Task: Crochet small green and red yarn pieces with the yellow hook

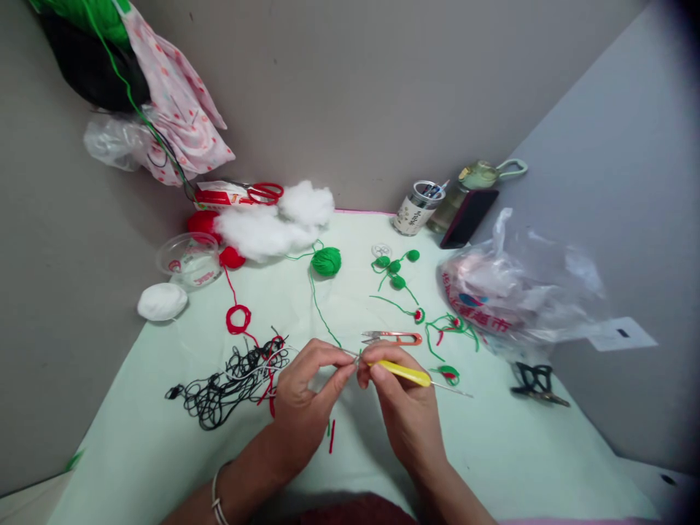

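My right hand [402, 401] is closed round a crochet hook with a yellow handle [407, 373], its thin metal end pointing right past the fingers. Fingertip to fingertip with it, my left hand [309, 390] pinches a strand of yarn; the small work between the hands is mostly hidden. Green yarn [322, 312] runs down to the fingers from a green yarn ball [327, 261]. Just beyond the right hand lie orange thread snips [402, 338]. A green and red crocheted piece [449, 375] rests to the right of the hook.
Tangled black cord [219, 390] lies left of the hands. White stuffing [267, 230], red scissors [265, 193] and a plastic tub [194, 259] stand at the back left. Small green crocheted pieces [394, 267], a pen tin [415, 211], a plastic bag [519, 292] and a black claw clip [536, 383] are rightward.
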A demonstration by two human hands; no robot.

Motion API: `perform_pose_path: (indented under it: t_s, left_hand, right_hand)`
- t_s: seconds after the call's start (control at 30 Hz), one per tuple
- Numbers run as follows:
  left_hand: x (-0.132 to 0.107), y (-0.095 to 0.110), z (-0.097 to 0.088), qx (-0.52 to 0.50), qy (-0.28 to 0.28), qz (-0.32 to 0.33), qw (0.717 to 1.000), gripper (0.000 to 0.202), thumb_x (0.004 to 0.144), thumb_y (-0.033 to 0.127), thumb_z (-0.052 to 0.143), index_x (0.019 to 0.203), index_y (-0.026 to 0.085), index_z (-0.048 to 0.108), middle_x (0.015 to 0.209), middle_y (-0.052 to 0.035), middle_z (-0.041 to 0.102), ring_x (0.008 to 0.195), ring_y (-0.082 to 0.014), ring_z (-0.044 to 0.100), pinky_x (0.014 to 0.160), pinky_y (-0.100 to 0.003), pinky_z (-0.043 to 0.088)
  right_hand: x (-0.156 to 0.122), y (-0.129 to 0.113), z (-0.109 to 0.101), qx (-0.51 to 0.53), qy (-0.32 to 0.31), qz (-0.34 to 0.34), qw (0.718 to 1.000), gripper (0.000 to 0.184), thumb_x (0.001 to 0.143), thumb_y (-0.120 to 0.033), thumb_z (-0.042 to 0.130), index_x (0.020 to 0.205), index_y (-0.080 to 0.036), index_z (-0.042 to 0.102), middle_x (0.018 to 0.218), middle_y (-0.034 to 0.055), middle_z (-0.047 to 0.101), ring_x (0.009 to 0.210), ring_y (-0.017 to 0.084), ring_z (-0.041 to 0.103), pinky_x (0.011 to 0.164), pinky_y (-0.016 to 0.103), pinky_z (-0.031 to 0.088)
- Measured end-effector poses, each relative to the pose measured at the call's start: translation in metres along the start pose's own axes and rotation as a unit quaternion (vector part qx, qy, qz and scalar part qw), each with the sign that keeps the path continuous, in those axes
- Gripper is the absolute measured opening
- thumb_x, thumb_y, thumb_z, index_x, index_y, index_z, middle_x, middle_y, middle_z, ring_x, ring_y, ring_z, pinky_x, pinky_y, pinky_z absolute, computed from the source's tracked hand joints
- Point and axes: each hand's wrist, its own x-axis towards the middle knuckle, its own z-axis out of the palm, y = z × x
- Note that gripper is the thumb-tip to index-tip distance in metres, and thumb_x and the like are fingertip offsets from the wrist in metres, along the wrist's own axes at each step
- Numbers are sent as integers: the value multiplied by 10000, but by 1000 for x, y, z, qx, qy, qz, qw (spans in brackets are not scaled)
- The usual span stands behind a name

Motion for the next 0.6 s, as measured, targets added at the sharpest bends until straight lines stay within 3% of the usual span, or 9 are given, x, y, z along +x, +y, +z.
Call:
perform_pose_path:
  t_s: [0.07, 0.13, 0.23, 0.37, 0.5, 0.6]
  left_hand:
    - [0, 0, 0, 14, 4, 28, 1000, 166, 828, 103, 777, 810, 266, 799, 768, -15, 755, 734, -181, 684, 716, -293, 521]
    - [1, -1, -1, 12, 4, 15, 1000, 157, 832, 112, 774, 807, 266, 794, 773, -16, 753, 744, -183, 684, 726, -295, 525]
    - [4, 0, -2, -27, -15, -73, 997, 75, 824, 182, 801, 796, 250, 785, 783, -25, 757, 771, -196, 700, 756, -305, 550]
    - [9, 6, -5, -105, -79, -205, 970, 94, 844, 315, 800, 821, 225, 782, 776, -33, 764, 735, -200, 720, 749, -322, 588]
    - [13, 16, -13, -123, -146, -225, 956, 96, 853, 316, 796, 823, 225, 794, 759, -33, 762, 716, -182, 722, 738, -298, 589]
    - [16, 19, -22, -126, -158, -228, 952, 69, 861, 305, 794, 863, 236, 796, 743, -25, 757, 699, -171, 720, 700, -274, 576]
  right_hand:
    - [-2, -1, 3, -68, 22, -58, 996, 70, 953, -296, 727, 950, -255, 783, 869, 35, 724, 803, 183, 679, 713, 307, 570]
    - [-2, -3, 5, -143, 38, -121, 982, 108, 966, -225, 697, 1015, -261, 785, 947, 56, 759, 909, 208, 710, 805, 347, 593]
    - [0, -6, 3, -182, 39, -166, 968, 168, 981, -171, 659, 1054, -268, 775, 977, 59, 789, 939, 219, 734, 844, 383, 607]
    - [7, -10, -4, -166, 50, -157, 972, 135, 983, -193, 662, 1010, -263, 774, 940, 50, 794, 892, 216, 732, 800, 382, 609]
    - [14, -17, -15, -164, -4, -150, 975, 128, 996, -210, 650, 996, -252, 770, 936, 56, 784, 898, 216, 712, 795, 378, 592]
    - [17, -23, -22, -146, -76, -123, 979, 132, 1013, -236, 634, 1019, -244, 766, 935, 56, 764, 913, 211, 695, 826, 374, 569]
